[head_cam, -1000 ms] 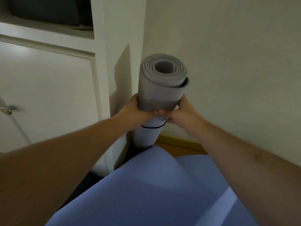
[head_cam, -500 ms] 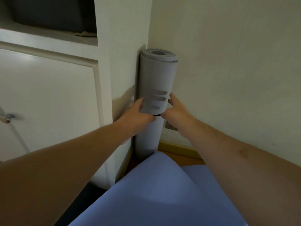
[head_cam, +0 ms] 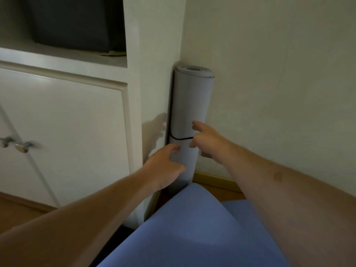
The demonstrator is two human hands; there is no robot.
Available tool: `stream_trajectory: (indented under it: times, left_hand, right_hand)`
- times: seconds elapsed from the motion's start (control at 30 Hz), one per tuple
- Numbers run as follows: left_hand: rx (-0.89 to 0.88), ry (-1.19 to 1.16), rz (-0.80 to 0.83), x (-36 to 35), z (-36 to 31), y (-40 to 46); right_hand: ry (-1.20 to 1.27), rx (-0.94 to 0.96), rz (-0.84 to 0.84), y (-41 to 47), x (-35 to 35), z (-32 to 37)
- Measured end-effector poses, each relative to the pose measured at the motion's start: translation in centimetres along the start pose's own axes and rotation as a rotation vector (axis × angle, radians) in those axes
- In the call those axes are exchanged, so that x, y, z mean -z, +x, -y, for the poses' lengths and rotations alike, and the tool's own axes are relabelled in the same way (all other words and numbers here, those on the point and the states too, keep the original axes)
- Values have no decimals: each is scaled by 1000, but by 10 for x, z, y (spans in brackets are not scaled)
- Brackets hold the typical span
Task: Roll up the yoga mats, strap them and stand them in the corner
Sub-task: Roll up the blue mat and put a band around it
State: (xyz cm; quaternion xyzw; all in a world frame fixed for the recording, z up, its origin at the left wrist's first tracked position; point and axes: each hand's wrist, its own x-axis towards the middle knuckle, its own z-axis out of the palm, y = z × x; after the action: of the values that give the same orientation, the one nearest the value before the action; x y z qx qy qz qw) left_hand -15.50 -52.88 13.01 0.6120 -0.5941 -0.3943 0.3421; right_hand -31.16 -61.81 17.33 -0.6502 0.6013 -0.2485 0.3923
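Observation:
A rolled grey yoga mat (head_cam: 189, 105) stands upright in the corner between the white cabinet side and the wall. A thin black strap (head_cam: 180, 138) circles it near mid-height. My left hand (head_cam: 163, 166) hovers at the roll's lower left with loosely curled fingers, holding nothing. My right hand (head_cam: 207, 138) is at the roll's right edge, fingers relaxed and slightly spread, just off the mat or barely touching it. A blue mat (head_cam: 192, 228) lies in the foreground below my arms, partly hidden by them.
A white cabinet (head_cam: 67, 122) with metal door handles (head_cam: 21, 145) fills the left. A dark box (head_cam: 77, 22) sits in the open shelf above. A yellowish skirting board (head_cam: 215, 180) runs along the wall; wooden floor shows at lower left.
The grey roll went from held and tilted toward me to standing in the corner. Both hands have let go of it and drawn back slightly.

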Motion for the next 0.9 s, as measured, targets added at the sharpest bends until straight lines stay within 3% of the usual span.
stream_trajectory:
  times: [0.23, 0.37, 0.47, 0.6, 0.73, 0.8, 0.83, 0.9]
  left_hand:
    - [105, 141, 112, -2, 38, -40]
    - [149, 520, 328, 1, 82, -96]
    - [316, 859, 490, 7, 124, -149]
    - [479, 881, 391, 25, 163, -215]
    - [310, 867, 150, 32, 147, -273]
    - [240, 791, 65, 29, 125, -296]
    - [251, 735, 46, 30, 111, -307]
    - [322, 552, 43, 34, 85, -328]
  right_hand:
    - [-63, -53, 22, -41, -32, -52]
    - [-210, -189, 76, -96, -52, -112]
    - [-338, -325, 85, -152, -53, -150]
    - [-481, -439, 18, -252, -50, -178]
    - [-611, -400, -353, -367, -65, -183]
    - [-406, -582, -464, -411, -78, -181]
    - [-182, -753, -410, -429, -85, -176]
    - [343, -933, -127, -460, -104, -166]
